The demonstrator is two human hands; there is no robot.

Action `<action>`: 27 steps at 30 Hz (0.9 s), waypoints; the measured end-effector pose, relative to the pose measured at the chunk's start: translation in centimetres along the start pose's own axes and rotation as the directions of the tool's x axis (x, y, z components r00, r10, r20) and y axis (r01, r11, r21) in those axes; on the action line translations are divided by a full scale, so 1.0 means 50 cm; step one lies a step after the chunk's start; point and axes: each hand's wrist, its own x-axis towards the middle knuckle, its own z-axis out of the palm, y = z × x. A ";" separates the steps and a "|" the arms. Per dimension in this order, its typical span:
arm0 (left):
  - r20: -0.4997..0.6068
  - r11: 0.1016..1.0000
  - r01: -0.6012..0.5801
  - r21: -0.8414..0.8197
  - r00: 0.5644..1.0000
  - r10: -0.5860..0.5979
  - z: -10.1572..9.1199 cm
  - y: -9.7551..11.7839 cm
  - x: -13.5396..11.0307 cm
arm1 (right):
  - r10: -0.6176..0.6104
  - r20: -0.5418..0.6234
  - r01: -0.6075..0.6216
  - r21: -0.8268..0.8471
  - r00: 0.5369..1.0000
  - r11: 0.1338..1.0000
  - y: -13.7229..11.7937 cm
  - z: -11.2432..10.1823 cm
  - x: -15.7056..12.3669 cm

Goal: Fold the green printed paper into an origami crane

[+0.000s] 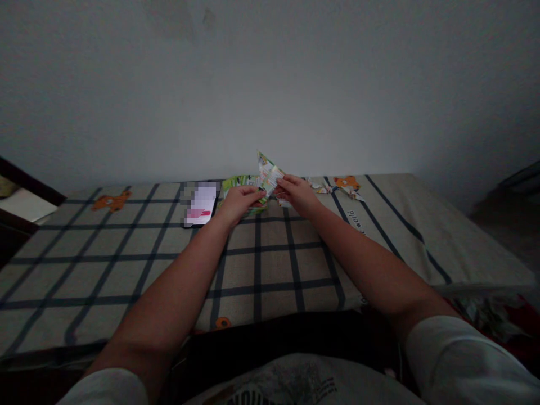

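Observation:
Between my two hands is a piece of folded printed paper (268,171), white and green, with a pointed corner sticking up to the upper left. My left hand (242,201) pinches its lower left edge between thumb and fingers. On the other side, my right hand (297,194) grips the right edge, its fingers partly hidden behind the sheet. Behind and below the left hand lie more green printed papers (236,181), partly covered by it. Several small folded paper pieces (323,187) rest on the cloth to the right of my right hand.
A phone (201,203) with a lit, blurred screen lies left of my left hand. Under everything is a checked tablecloth (276,264) with bear prints. The table's far edge meets a plain grey wall (270,84). Dark wooden furniture (25,180) stands at the far left.

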 end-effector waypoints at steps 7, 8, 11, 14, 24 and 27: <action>0.000 0.997 -0.002 0.077 1.000 0.002 -0.002 -0.004 -0.001 | 0.009 -0.054 -0.006 0.050 0.999 0.999 0.001 0.002 0.001; -0.008 0.996 -0.007 0.092 1.000 0.008 -0.002 -0.004 -0.001 | 0.011 -0.062 -0.009 0.038 0.998 0.999 0.001 0.003 0.001; 0.006 0.997 -0.004 0.074 1.000 0.004 0.001 -0.002 -0.004 | 0.013 -0.069 -0.012 0.015 0.998 1.000 0.000 0.004 0.000; 0.054 1.000 -0.003 0.028 0.999 0.001 0.005 0.003 -0.006 | 0.006 -0.038 -0.004 0.033 0.999 0.999 0.001 0.003 -0.001; 0.075 0.999 0.007 0.051 0.997 -0.011 0.006 0.003 -0.007 | 0.046 -0.063 -0.040 0.095 0.997 0.995 0.004 0.003 0.000; 0.088 0.999 0.013 0.051 0.996 -0.018 0.007 0.002 -0.006 | 0.041 -0.058 -0.035 0.108 0.997 0.993 0.001 0.004 -0.002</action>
